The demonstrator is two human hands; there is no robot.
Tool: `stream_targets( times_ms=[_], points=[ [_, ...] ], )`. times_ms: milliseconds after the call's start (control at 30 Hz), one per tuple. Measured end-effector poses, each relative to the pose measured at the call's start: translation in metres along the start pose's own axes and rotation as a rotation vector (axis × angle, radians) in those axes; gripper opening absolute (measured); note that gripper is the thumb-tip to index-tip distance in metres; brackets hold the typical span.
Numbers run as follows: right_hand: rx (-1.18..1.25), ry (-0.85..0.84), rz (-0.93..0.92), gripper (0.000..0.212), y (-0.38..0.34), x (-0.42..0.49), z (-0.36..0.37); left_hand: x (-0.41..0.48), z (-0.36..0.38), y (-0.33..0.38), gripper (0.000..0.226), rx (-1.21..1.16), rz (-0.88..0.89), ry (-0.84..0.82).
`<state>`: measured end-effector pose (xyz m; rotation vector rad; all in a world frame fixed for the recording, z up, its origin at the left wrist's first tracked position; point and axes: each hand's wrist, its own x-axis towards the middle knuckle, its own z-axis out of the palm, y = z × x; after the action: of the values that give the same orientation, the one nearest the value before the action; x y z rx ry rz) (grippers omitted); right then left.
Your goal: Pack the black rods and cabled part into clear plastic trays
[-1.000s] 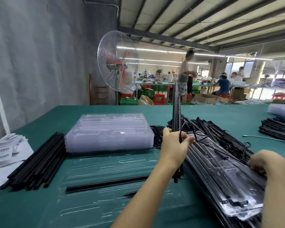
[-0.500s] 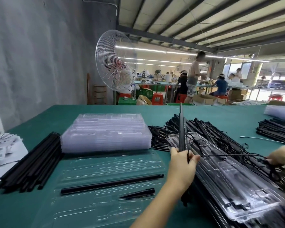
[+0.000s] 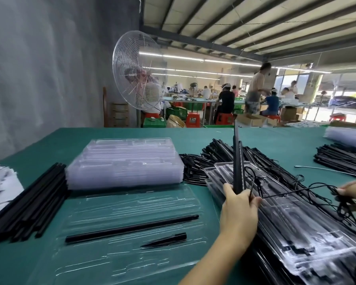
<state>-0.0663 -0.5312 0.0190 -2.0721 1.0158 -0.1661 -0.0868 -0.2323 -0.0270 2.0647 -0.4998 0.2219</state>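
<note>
My left hand (image 3: 239,210) grips the cabled part (image 3: 237,161), a black bar held upright over the packed trays. Its thin black cable (image 3: 296,191) runs rightward to my right hand (image 3: 352,191), which pinches it at the frame's right edge. An open clear tray (image 3: 132,202) lies flat in front of me with one black rod (image 3: 132,228) and a short black spike (image 3: 164,240) in it. Loose black rods (image 3: 27,202) are piled at the left.
A stack of empty clear trays (image 3: 125,161) sits behind the open one. Packed trays (image 3: 296,233) lean on a heap of cabled parts (image 3: 218,149) at the right. More black parts (image 3: 341,157) lie far right. Paper labels (image 3: 0,182) sit at the left edge. A fan (image 3: 136,73) stands beyond the table.
My left hand has carried the upright bar to the right and slightly lower. My right hand has drawn the cable out to the right, so it is stretched between both hands.
</note>
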Motion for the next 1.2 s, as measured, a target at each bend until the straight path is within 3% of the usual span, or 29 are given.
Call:
stream_targets(
  times_ms=[100, 300, 400, 533, 667, 833, 900, 933, 1033, 1200],
  points=[
    [-0.054, -0.064, -0.049, 0.016, -0.002, 0.002, -0.005, 0.009, -0.008, -0.002, 0.028, 0.003, 0.011, 0.062],
    [-0.075, -0.357, -0.118, 0.023, 0.002, -0.008, 0.006, 0.036, -0.043, -0.006, 0.032, -0.067, 0.012, 0.18],
    [-0.057, -0.384, -0.153, 0.022, 0.009, -0.008, 0.011, 0.045, -0.053, -0.005, 0.032, -0.049, 0.035, 0.189],
    [-0.02, -0.343, -0.175, 0.005, 0.011, -0.015, 0.006, 0.056, -0.06, 0.002, 0.032, -0.052, 0.048, 0.209],
    [0.01, -0.291, -0.156, 0.018, 0.014, -0.011, 0.003, 0.057, -0.056, 0.004, 0.031, -0.099, 0.049, 0.21],
    [0.025, -0.449, -0.045, 0.008, 0.021, -0.007, 0.005, 0.056, -0.056, -0.003, 0.03, -0.309, -0.014, 0.253],
    [0.027, -0.485, -0.048, 0.023, 0.031, 0.001, 0.003, 0.058, -0.057, -0.002, 0.029, -0.371, -0.015, 0.257],
    [0.005, -0.486, -0.054, 0.029, 0.035, 0.003, 0.002, 0.059, -0.056, 0.0, 0.028, -0.399, -0.011, 0.261],
    [-0.069, -0.45, -0.079, 0.02, 0.038, 0.004, 0.004, 0.059, -0.051, 0.01, 0.029, -0.476, 0.003, 0.265],
    [-0.118, -0.161, -0.244, 0.015, 0.049, 0.017, -0.011, 0.04, -0.032, 0.005, 0.03, -0.364, -0.001, 0.145]
  ],
)
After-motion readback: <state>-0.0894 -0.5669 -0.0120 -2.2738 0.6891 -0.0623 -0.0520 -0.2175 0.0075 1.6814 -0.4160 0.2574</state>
